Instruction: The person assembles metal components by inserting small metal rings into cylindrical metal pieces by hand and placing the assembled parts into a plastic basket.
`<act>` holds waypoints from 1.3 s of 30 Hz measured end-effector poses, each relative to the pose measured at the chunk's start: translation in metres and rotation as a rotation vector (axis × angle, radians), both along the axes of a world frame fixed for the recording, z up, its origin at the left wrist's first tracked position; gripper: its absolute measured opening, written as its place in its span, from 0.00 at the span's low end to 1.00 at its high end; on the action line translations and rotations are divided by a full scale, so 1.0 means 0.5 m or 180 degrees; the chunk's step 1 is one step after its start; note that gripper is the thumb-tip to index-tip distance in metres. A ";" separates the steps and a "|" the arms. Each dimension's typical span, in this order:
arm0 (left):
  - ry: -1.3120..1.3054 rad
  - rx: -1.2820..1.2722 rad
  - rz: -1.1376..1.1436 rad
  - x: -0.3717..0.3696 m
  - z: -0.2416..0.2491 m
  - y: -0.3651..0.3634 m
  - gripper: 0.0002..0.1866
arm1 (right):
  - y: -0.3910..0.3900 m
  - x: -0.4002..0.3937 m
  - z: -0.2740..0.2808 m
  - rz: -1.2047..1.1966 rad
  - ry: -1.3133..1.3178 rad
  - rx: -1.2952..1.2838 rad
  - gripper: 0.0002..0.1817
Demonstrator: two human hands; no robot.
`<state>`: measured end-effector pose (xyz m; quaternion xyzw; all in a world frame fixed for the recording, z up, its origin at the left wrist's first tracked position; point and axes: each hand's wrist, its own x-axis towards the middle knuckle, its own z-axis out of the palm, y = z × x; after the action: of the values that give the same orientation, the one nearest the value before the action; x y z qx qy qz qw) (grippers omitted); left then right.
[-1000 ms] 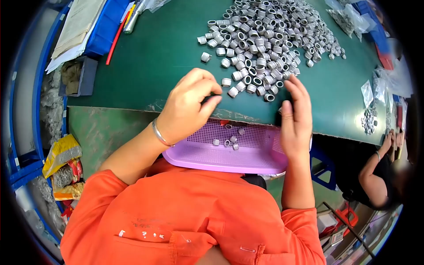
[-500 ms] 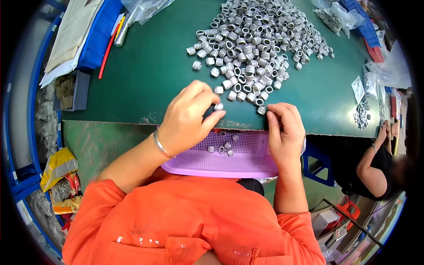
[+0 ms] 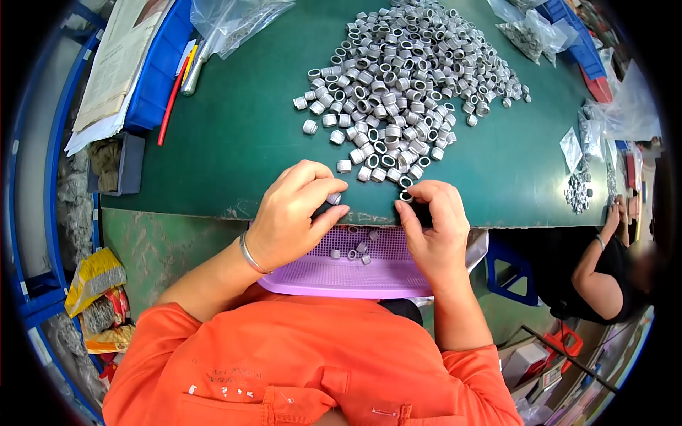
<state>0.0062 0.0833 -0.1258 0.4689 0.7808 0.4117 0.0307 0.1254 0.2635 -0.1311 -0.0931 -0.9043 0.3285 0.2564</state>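
Observation:
My left hand [image 3: 293, 216] is at the table's front edge, a small grey metal ring [image 3: 334, 199] between its thumb and forefinger. To the right, my right hand [image 3: 439, 231] pinches another metal ring [image 3: 406, 196] at the near end of the pile. A large heap of the same short grey rings [image 3: 405, 85] spreads over the green table [image 3: 234, 135]. Below the table edge, between my forearms, sits a purple perforated basket [image 3: 341, 284] with several loose rings inside.
A blue tray with papers [image 3: 153, 78], a red pen [image 3: 170, 106] and a plastic bag [image 3: 238, 25] lie at the left. Bagged parts [image 3: 529, 39] and a small heap of parts [image 3: 577, 193] are at the right. Another person [image 3: 604, 277] sits at the far right.
My right hand has moved left and closed on a ring at the pile's near end. My left hand, still with its ring, is slightly further left and lower.

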 end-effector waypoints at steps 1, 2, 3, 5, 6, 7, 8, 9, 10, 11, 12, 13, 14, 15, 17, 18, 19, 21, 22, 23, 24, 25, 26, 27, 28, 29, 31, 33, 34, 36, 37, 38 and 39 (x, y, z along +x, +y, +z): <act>-0.0108 0.0045 0.0050 0.001 -0.002 0.000 0.15 | -0.002 -0.007 0.005 -0.0055 0.0074 0.0118 0.13; -0.0216 0.0091 0.0103 0.001 -0.002 0.001 0.15 | -0.003 -0.015 0.010 -0.0107 0.0147 0.0237 0.14; -0.0210 0.0098 0.0103 0.001 -0.002 0.001 0.15 | -0.003 -0.025 0.014 -0.0107 0.0153 0.0244 0.14; -0.0030 0.0046 0.0042 0.000 0.001 0.000 0.15 | -0.002 -0.046 0.021 -0.0053 -0.0185 0.0672 0.14; -0.0013 0.0056 0.0046 -0.001 0.001 -0.001 0.15 | -0.004 -0.053 0.010 -0.0078 -0.0149 0.0597 0.12; 0.0034 0.0081 0.0035 -0.001 0.001 -0.002 0.15 | -0.002 -0.057 0.008 -0.0069 -0.0118 0.0614 0.12; 0.0087 0.0108 0.0035 -0.003 0.000 -0.003 0.15 | 0.000 -0.058 0.007 -0.0013 -0.0070 0.0682 0.11; 0.0060 0.0117 0.0052 -0.002 0.001 -0.004 0.15 | 0.001 -0.058 0.007 0.0048 -0.0029 0.0746 0.11; 0.0080 0.0142 0.0058 -0.001 0.000 -0.005 0.15 | 0.002 -0.060 0.006 0.0024 0.0039 0.0717 0.09; 0.0104 0.0172 0.0065 -0.002 -0.002 -0.006 0.15 | 0.003 -0.059 0.005 0.0052 0.0077 0.0735 0.09; 0.0040 0.0178 0.0063 -0.002 -0.003 -0.007 0.15 | 0.006 -0.057 0.004 0.0042 0.0087 0.0717 0.09; 0.0063 0.0191 0.0073 -0.003 -0.002 -0.008 0.15 | 0.009 -0.059 0.004 0.0032 0.0112 0.0711 0.08; 0.0046 0.0196 0.0062 -0.004 0.000 -0.008 0.14 | 0.010 -0.061 0.007 0.0065 0.0089 0.0759 0.07; 0.0038 0.0215 0.0053 -0.004 0.001 -0.008 0.14 | 0.011 -0.062 0.013 0.0150 0.0003 0.0838 0.07; 0.0057 0.0283 0.0014 -0.007 -0.002 -0.009 0.14 | 0.007 -0.062 0.020 0.0090 -0.0098 0.0919 0.07; 0.0059 0.0307 -0.0002 -0.007 -0.002 -0.010 0.14 | 0.010 -0.062 0.021 0.0146 -0.0109 0.0971 0.08; 0.0054 0.0320 -0.0010 -0.007 -0.003 -0.012 0.13 | 0.013 -0.062 0.023 0.0209 -0.0128 0.1015 0.08; 0.0054 0.0309 -0.0047 -0.006 -0.006 -0.015 0.13 | 0.018 -0.065 0.033 0.0338 -0.0208 0.1043 0.08; 0.0057 0.0340 -0.0054 -0.005 -0.007 -0.016 0.12 | 0.019 -0.071 0.041 0.0375 -0.0115 0.1061 0.08; 0.0117 0.0373 -0.0050 -0.005 -0.006 -0.017 0.12 | 0.021 -0.071 0.041 0.0447 -0.0022 0.1110 0.08; 0.0104 0.0385 -0.0059 -0.005 -0.007 -0.017 0.12 | 0.025 -0.068 0.038 0.0531 -0.0205 0.1166 0.08; 0.0092 0.0391 -0.0047 -0.004 -0.008 -0.018 0.11 | 0.029 -0.068 0.034 0.0634 -0.0383 0.1224 0.08; 0.0108 0.0445 -0.0044 -0.003 -0.013 -0.019 0.11 | 0.028 -0.071 0.033 0.0649 -0.0324 0.1254 0.07; 0.0128 0.0478 -0.0045 -0.003 -0.017 -0.019 0.11 | 0.025 -0.073 0.033 0.0661 -0.0260 0.1261 0.07; 0.0137 0.0484 -0.0069 -0.003 -0.012 -0.021 0.11 | 0.025 -0.073 0.034 0.0656 -0.0277 0.1347 0.08; 0.0075 0.0500 -0.0082 -0.002 -0.018 -0.021 0.11 | 0.026 -0.072 0.037 0.0634 -0.0307 0.1438 0.09; 0.0029 0.0540 -0.0102 -0.001 -0.026 -0.021 0.11 | 0.018 -0.075 0.052 0.0680 -0.0213 0.1564 0.09; 0.0010 0.0577 -0.0085 0.001 -0.033 -0.021 0.10 | 0.018 -0.080 0.052 0.0749 -0.0157 0.1627 0.08; -0.0031 0.0558 -0.0075 0.003 -0.035 -0.020 0.10 | 0.021 -0.079 0.065 0.0837 -0.0334 0.1574 0.06; -0.0058 0.0611 -0.0044 0.003 -0.033 -0.021 0.10 | 0.023 -0.077 0.081 0.0953 -0.0568 0.1539 0.06; -0.0052 0.0635 -0.0079 0.002 -0.033 -0.022 0.10 | 0.022 -0.078 0.081 0.0966 -0.0416 0.1370 0.06; -0.0060 0.0639 -0.0063 0.002 -0.034 -0.022 0.10 | 0.021 -0.082 0.081 0.0969 -0.0250 0.1196 0.07; -0.0069 0.0634 -0.0068 0.003 -0.035 -0.021 0.10 | 0.023 -0.083 0.088 0.0983 -0.0253 0.1197 0.07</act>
<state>0.0075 0.0730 -0.1434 0.4735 0.7306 0.4920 -0.0033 0.0841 0.2751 -0.0873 0.0827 -0.9624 0.1858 0.1802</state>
